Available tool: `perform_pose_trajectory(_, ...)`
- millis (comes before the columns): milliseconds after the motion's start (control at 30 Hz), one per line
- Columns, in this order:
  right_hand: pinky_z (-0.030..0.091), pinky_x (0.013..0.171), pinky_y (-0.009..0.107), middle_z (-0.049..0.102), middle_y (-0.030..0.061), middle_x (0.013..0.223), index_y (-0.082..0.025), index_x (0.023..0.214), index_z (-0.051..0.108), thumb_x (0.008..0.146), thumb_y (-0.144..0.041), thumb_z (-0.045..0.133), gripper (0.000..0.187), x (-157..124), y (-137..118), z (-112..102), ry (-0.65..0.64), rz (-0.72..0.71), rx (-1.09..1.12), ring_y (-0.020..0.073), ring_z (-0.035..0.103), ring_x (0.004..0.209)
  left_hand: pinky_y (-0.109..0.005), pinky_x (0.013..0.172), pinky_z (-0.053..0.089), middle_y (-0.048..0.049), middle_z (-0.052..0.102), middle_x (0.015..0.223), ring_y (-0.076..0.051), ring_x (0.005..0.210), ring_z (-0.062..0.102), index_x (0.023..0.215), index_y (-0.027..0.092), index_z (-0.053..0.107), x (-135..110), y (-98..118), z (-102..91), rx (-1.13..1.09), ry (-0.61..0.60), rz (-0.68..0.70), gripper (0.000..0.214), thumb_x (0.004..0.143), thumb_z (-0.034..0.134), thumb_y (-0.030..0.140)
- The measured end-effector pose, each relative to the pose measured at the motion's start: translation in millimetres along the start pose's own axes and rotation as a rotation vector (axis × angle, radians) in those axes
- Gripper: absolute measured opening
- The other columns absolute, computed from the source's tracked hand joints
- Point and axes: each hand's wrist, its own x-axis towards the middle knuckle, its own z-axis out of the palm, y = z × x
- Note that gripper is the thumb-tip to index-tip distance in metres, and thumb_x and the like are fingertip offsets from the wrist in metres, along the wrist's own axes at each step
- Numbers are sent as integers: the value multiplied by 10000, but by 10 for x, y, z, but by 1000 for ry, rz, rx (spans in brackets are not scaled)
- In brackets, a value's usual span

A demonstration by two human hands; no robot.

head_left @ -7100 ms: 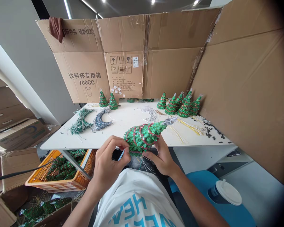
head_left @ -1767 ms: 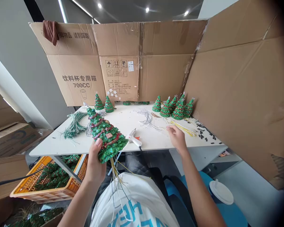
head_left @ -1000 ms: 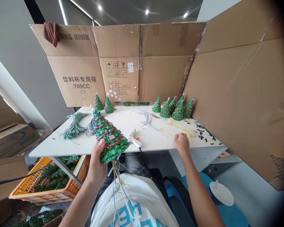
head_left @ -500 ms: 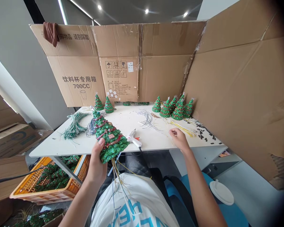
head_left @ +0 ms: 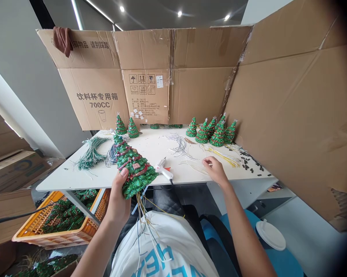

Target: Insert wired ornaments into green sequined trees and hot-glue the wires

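My left hand (head_left: pixel 118 196) grips the base of a large green beaded Christmas tree (head_left: pixel 134 165), which tilts up and to the left over the table's front edge. A bundle of loose wires (head_left: pixel 144 223) hangs from its underside towards my white T-shirt (head_left: pixel 162 246). My right hand (head_left: pixel 215 171) rests on the white table (head_left: pixel 150 154), its fingertips curled together at thin pale wires (head_left: pixel 193 166). Those strands are too fine to show whether it holds them. A hot glue gun (head_left: pixel 163 171) lies between my hands.
Several small beaded trees (head_left: pixel 204 132) stand along the cardboard backing (head_left: pixel 144 54). Green and blue-grey wire bundles (head_left: pixel 91 154) lie left, with yellow wires (head_left: pixel 221 156) and black bits (head_left: pixel 250 161) right. An orange crate (head_left: pixel 60 227) of trees sits below the table.
My right hand has slid left along the table, and the pale wires near its fingers now lie differently. My left hand and the tree have barely moved.
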Motion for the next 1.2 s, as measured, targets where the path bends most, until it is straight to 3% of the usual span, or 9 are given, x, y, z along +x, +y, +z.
perform_pose_trajectory(233,647,968,471,731,100,1333,-186,1312,707,1059,-377,728,318,-4,-47,0,69,48,208,253,743,1128,-451,1069,621,-65,849,1169,-351,1269,743,1272,240,794,-5,11,6,-3,13,1,517,843,842,526)
perform_pose_trajectory(433,665,872,415,742,86,1256,-175,1311,694,1064,-386,721,326,-36,-236,5,115,128,585,222,755,1020,-447,1055,626,-65,845,1189,-348,1250,752,1237,236,811,0,3,-17,5,-3,-18,485,861,830,541)
perform_pose_trajectory(533,656,778,350,749,65,1164,-175,1260,702,1075,-396,705,288,-80,-441,-41,46,157,820,181,742,901,-434,1079,608,-69,834,1236,-348,1290,729,1235,223,814,2,-12,-38,42,-36,-46,475,867,835,522)
perform_pose_trajectory(633,589,636,260,719,14,986,-171,1125,705,1081,-386,695,220,-142,-704,-94,-50,169,1032,120,661,721,-437,1098,590,-87,816,1301,-365,1323,708,1342,212,773,-12,-23,-49,100,-47,-112,616,829,870,539)
perform_pose_trajectory(767,425,508,197,489,-81,720,-173,939,654,1071,-340,695,216,-256,-1079,-108,-180,190,1243,74,429,544,-454,1089,589,-119,789,1376,-399,1355,685,1443,194,717,-49,-39,-56,184,-80,-183,779,800,884,600)
perform_pose_trajectory(833,374,496,179,353,-97,684,-170,968,683,1039,-297,717,150,-333,-1256,-93,-243,203,1310,72,326,532,-447,1098,584,-112,776,1409,-398,1381,669,1484,218,696,-63,-51,-72,229,-138,-167,773,829,870,591)
perform_pose_trajectory(933,327,478,181,280,-93,687,-183,920,695,1000,-294,762,153,-476,-1498,-62,-333,212,1367,84,233,533,-434,1132,564,-85,752,1464,-386,1422,643,1516,270,683,-75,-70,-112,279,-231,-136,705,890,837,554)
perform_pose_trajectory(1133,407,577,229,447,-36,704,-206,919,742,991,-427,807,241,-761,-1869,-9,-514,221,1374,123,400,616,-454,1219,496,-75,696,1551,-399,1498,570,1526,277,685,-90,-80,-165,281,-327,-157,675,925,793,564)
perform_pose_trajectory(1200,385,564,227,425,-43,732,-235,972,754,986,-459,811,231,-811,-1936,11,-514,215,1404,121,371,614,-461,1224,489,-82,684,1564,-407,1507,558,1534,269,677,-92,-82,-183,269,-348,-162,692,919,790,567)
